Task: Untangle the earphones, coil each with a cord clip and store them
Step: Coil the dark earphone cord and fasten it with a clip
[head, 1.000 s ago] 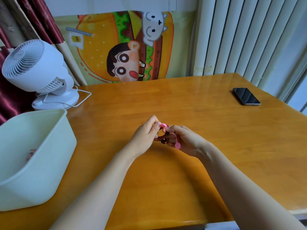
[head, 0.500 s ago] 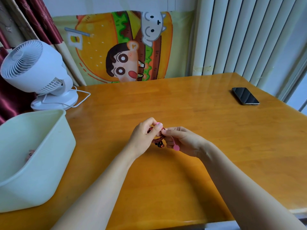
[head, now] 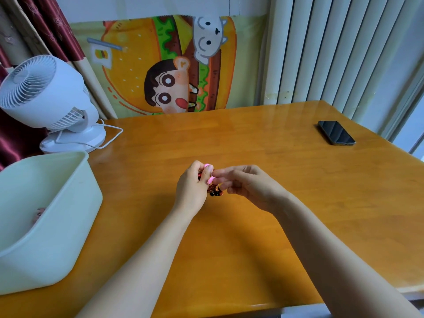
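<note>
Slippage risk noted: left grip (head: 191, 187) pinches the earphone coil (head: 214, 192), right grip (head: 250, 187) pinches its pink cord clip (head: 210, 179). Unfastened, I expect unwinding.

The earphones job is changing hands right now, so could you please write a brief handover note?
Left hand: grips the coiled red-and-black earphones above the table.
Right hand: pinches the pink cord clip at the coil.
Bin: at the table's left; a small item lies inside, too dim to identify.
Done: this pair is coiled.
Left: probably finish fastening the clip, then put the pair in the bin. No other earphones are in view.
</note>
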A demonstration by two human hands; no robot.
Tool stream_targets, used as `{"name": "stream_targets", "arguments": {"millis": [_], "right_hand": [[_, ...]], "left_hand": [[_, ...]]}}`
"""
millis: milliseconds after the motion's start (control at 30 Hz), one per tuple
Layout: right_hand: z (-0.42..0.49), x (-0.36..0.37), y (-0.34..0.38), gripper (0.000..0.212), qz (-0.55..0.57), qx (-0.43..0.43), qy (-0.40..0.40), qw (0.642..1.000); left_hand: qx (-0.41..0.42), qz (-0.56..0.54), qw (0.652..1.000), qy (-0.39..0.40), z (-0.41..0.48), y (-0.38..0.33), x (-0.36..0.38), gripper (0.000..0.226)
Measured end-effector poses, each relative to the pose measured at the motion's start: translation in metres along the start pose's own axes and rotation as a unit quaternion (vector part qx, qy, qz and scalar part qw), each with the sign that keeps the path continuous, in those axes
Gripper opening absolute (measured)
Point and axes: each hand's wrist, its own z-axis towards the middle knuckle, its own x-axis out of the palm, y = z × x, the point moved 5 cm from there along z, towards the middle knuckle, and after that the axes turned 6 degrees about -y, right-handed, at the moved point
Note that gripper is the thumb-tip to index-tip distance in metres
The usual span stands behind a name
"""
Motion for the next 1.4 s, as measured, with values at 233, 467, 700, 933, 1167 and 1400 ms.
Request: {"name": "stream_targets", "arguments": {"millis": [233,467,700,933,1167,1400], "right_hand": [[-0.001,0.003,0.001,0.015,-0.046,-0.072,-0.143,0.986],[0.000,0.005,-0.006,0.017,-0.052,-0.109,-0.231,0.965],[0.002,0.004,-0.002,0.018,-0.103,-0.133,-0.196,0.966],[0.013,0.003,-0.001,0.033,-0.192,-0.128,-0.173,0.958],[0.014,0.010,-0.003,0.019,-0.265,-0.109,-0.099,0.953],[0.016,0.008,-0.009,0.015,-0.267,-0.132,-0.178,0.938]], "left_hand": [[0.007,-0.018,1.000,-0.019,-0.006,-0.005,-0.002,0.024],[0.007,-0.047,0.999,-0.020,-0.009,-0.008,0.000,0.021],[0.025,-0.065,0.997,-0.021,-0.008,-0.006,0.001,0.020],[0.011,-0.094,0.996,0.006,-0.007,-0.010,0.005,0.017],[0.011,-0.125,0.992,0.019,-0.005,-0.010,0.002,0.019],[0.019,-0.105,0.994,0.019,-0.003,-0.010,0.003,0.021]]}}
